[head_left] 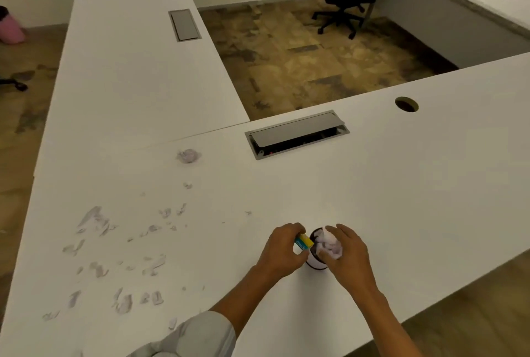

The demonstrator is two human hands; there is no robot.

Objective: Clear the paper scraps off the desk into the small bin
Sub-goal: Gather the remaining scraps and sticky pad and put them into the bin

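Low in the middle of the frame, my right hand (pixel 348 253) presses a wad of crumpled paper (pixel 329 243) into the mouth of the small bin (pixel 315 265), fingers curled over it. My left hand (pixel 282 250), just beside the bin on its left side, is closed around a small yellow-and-blue block (pixel 304 242). Torn paper scraps (pixel 123 256) lie scattered across the white desk (pixel 401 184) in the lower left of the frame. One crumpled ball (pixel 188 155) sits apart, left of centre, near the open grey cable hatch (pixel 296 134).
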